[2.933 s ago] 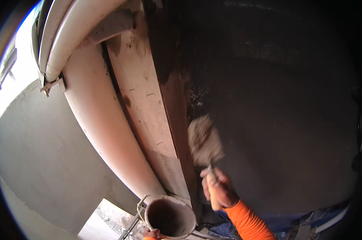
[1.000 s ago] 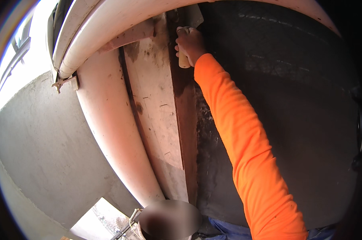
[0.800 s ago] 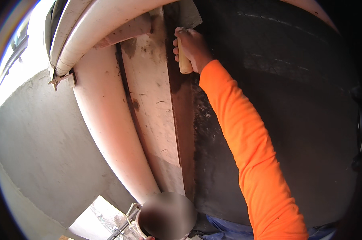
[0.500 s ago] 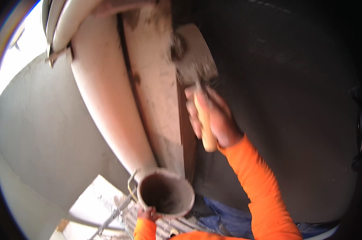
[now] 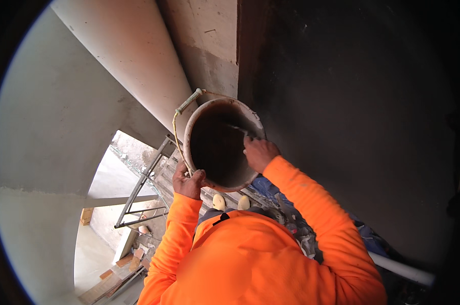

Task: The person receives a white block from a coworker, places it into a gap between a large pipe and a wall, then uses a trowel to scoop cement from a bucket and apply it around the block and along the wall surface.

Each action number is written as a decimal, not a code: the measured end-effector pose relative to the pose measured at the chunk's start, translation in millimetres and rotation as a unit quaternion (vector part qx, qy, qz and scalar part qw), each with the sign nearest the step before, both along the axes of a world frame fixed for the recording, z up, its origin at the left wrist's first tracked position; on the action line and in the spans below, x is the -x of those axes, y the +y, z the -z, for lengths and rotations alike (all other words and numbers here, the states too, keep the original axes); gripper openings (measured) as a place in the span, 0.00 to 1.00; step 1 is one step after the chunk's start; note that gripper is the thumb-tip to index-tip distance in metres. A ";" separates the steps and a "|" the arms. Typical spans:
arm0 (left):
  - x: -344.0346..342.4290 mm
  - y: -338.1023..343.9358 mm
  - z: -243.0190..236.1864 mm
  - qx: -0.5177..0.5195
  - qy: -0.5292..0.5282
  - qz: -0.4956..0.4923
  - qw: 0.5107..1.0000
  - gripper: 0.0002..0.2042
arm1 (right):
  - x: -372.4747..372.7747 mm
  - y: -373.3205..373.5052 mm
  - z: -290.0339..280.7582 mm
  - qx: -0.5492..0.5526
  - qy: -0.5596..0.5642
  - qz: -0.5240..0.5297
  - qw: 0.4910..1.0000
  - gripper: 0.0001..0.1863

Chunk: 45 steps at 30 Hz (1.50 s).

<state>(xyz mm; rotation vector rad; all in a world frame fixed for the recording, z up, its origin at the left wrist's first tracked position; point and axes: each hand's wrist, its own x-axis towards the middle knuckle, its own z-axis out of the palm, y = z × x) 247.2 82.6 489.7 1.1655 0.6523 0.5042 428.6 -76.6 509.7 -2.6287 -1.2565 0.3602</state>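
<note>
A round bucket (image 5: pixel 253 119), smeared with grey residue, is tilted in front of me and its inside is dark. My left hand (image 5: pixel 189 182) is closed on its near-left rim. The wire handle with its pale grip (image 5: pixel 189 101) hangs over the left side. Inside the right part of the opening, my right hand (image 5: pixel 260 152) is closed around a trowel (image 5: pixel 236 128). Only a thin strip of the trowel shows; its handle is covered by my fingers, and any contents of the bucket are too dark to make out.
A thick pale pipe (image 5: pixel 123 56) runs down beside a flat plastered strip (image 5: pixel 209 35). The dark wall (image 5: pixel 352 127) rises on the right. Below left stands a metal scaffold frame (image 5: pixel 138 188), with planks underfoot. Blue sheeting (image 5: pixel 265 187) and a white tube (image 5: pixel 403 269) lie low at right.
My right hand has brought the trowel down from the plastered strip's edge into the bucket. The view has tipped downward, and the bucket now appears higher, with my left hand still on its rim.
</note>
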 end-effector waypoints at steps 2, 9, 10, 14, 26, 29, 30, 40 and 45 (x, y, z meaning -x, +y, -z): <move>4.9 0.1 12.0 -0.068 0.003 0.001 0.998 0.18 | 19.7 11.2 7.9 0.079 0.013 -0.046 0.996 0.20; 19.7 8.6 42.3 0.003 0.066 0.034 0.997 0.26 | 6.3 7.3 45.9 0.007 -0.048 -0.138 0.989 0.14; 21.6 6.6 43.9 0.004 0.070 0.031 0.997 0.26 | -0.9 13.2 52.2 -0.014 -0.107 -0.117 0.987 0.12; 19.3 1.1 50.9 -0.153 0.063 0.045 0.985 0.26 | 7.0 11.6 76.1 0.149 0.123 -0.020 0.981 0.19; 41.5 11.7 70.4 -0.063 0.037 0.028 0.997 0.21 | 62.0 -21.4 75.9 -0.039 0.415 -0.020 0.909 0.21; 41.7 15.8 83.6 -0.129 0.033 0.039 0.990 0.21 | 55.4 -6.6 85.0 0.004 0.680 0.095 0.727 0.24; 41.4 16.1 85.9 -0.151 0.036 0.045 0.987 0.21 | 49.9 -4.5 87.7 0.054 0.625 0.127 0.768 0.24; 20.8 0.6 74.9 -0.238 0.016 0.091 0.967 0.24 | 51.0 -36.7 119.9 0.101 0.349 0.078 0.928 0.22; 14.9 -9.4 62.2 -0.175 0.016 0.089 0.980 0.25 | 90.2 -42.4 102.9 -0.052 0.560 0.136 0.816 0.19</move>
